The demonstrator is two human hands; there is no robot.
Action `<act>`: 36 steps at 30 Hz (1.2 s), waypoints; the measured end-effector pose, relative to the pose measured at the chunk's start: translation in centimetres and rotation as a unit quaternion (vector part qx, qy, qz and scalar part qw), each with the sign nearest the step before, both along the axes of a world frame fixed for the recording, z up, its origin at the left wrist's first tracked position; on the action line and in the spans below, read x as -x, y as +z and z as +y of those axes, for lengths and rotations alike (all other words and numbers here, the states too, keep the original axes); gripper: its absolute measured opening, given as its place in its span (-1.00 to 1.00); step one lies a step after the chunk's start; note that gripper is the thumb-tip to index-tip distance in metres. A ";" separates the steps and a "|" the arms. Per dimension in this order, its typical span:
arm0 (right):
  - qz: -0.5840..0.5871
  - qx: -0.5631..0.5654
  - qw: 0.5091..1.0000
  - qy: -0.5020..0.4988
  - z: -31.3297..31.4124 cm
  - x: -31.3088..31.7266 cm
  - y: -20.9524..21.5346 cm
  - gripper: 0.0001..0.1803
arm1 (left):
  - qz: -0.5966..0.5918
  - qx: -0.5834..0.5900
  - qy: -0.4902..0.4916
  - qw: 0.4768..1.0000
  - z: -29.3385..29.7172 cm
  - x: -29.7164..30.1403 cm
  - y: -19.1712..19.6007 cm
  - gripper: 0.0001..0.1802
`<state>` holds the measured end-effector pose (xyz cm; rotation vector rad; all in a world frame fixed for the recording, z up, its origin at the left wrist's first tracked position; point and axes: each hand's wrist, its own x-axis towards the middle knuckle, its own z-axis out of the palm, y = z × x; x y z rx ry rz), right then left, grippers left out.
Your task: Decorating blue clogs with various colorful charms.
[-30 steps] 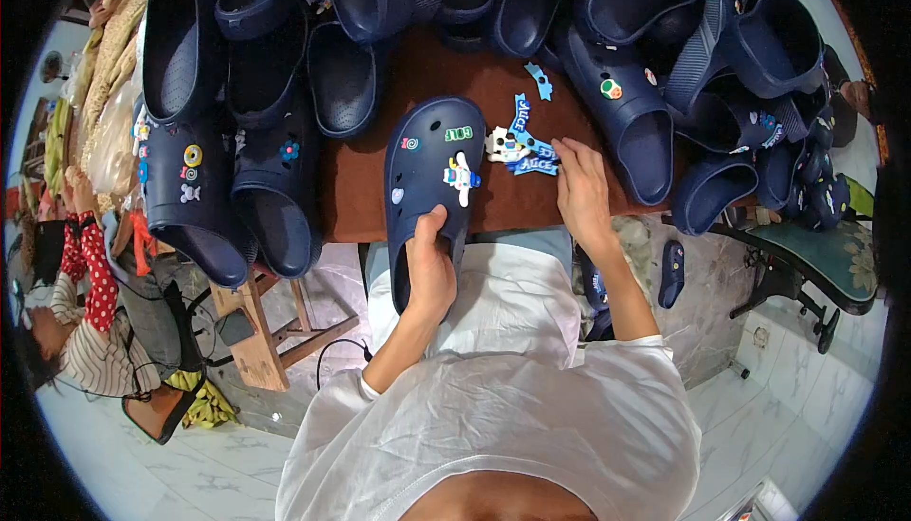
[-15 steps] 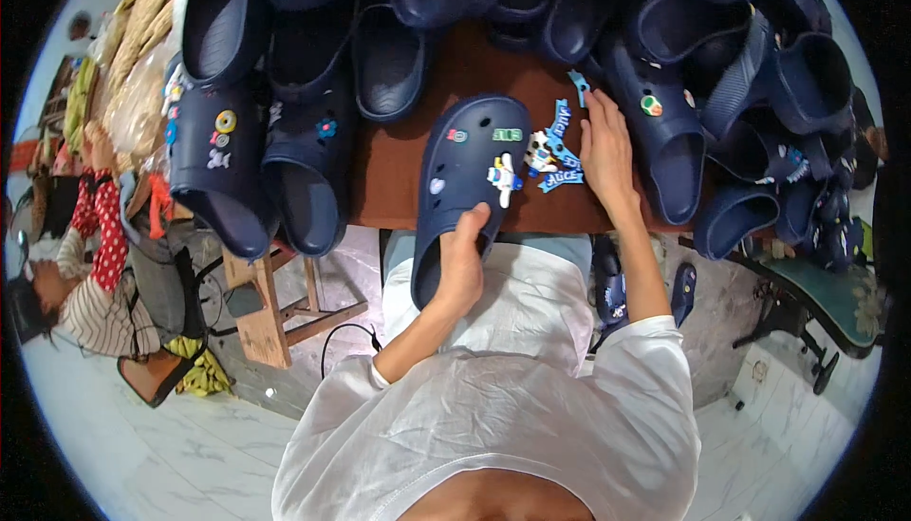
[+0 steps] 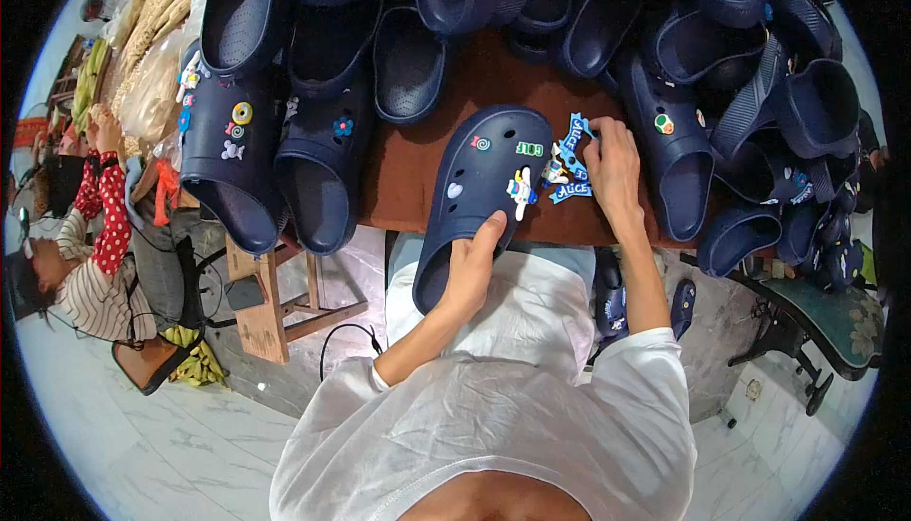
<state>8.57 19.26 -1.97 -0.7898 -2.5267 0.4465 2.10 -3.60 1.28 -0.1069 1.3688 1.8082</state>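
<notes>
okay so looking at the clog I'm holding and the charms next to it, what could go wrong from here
The navy clog hangs partly over the near edge of the brown table, held only at its heel by the left hand; a loose hold might let it drop. The right hand works at a small pile of blue charms close to that edge, so one could get knocked off.

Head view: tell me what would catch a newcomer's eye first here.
First, the navy clog in the middle, studded with small colourful charms, its heel gripped by the left hand at the near edge of the brown table. Just right of it, the right hand fingers a cluster of blue charms. Around them, heaps of dark blue clogs crowd the table's back and sides.
</notes>
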 end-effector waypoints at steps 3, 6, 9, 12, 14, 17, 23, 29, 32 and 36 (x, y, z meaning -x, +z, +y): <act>0.032 0.054 0.998 -0.002 -0.6 -0.5 1.8 -0.77 | 0.003 0.036 -0.052 0.998 -0.4 0.3 0.6 -0.39; 0.120 0.218 0.968 0.009 -1.6 0.0 3.5 -0.78 | 0.035 0.031 -0.060 0.997 -0.3 0.4 0.9 -0.40; 0.128 0.216 0.967 0.044 -2.3 0.4 4.7 -0.79 | 0.030 0.026 -0.049 0.998 -0.1 0.7 1.0 -0.41; 0.148 0.233 0.958 0.082 -3.0 1.1 5.6 -0.79 | 0.024 0.041 -0.050 0.998 0.0 0.8 1.1 -0.40; 0.135 0.252 0.948 0.140 -3.4 1.6 5.8 -0.79 | 0.032 0.042 -0.064 0.997 -0.2 0.7 0.8 -0.41; 0.114 0.159 0.962 0.188 -3.4 2.3 6.0 -0.80 | 0.049 0.038 -0.064 0.996 -0.1 0.6 1.0 -0.42; 0.113 0.117 0.965 0.207 -3.2 3.2 5.7 -0.83 | 0.094 0.033 -0.062 0.993 0.1 0.4 1.1 -0.50; 0.093 0.127 0.966 0.204 -2.9 3.5 5.9 -0.85 | 0.123 0.040 -0.090 0.988 -0.1 0.4 0.8 -0.58; 0.075 0.141 0.966 0.204 -2.2 3.5 6.0 -0.90 | 0.126 0.050 -0.109 0.985 -0.1 0.6 1.2 -0.60; 0.038 0.218 0.951 0.216 -1.4 3.8 6.6 -0.90 | 0.169 0.065 -0.101 0.978 0.0 0.5 2.2 -0.63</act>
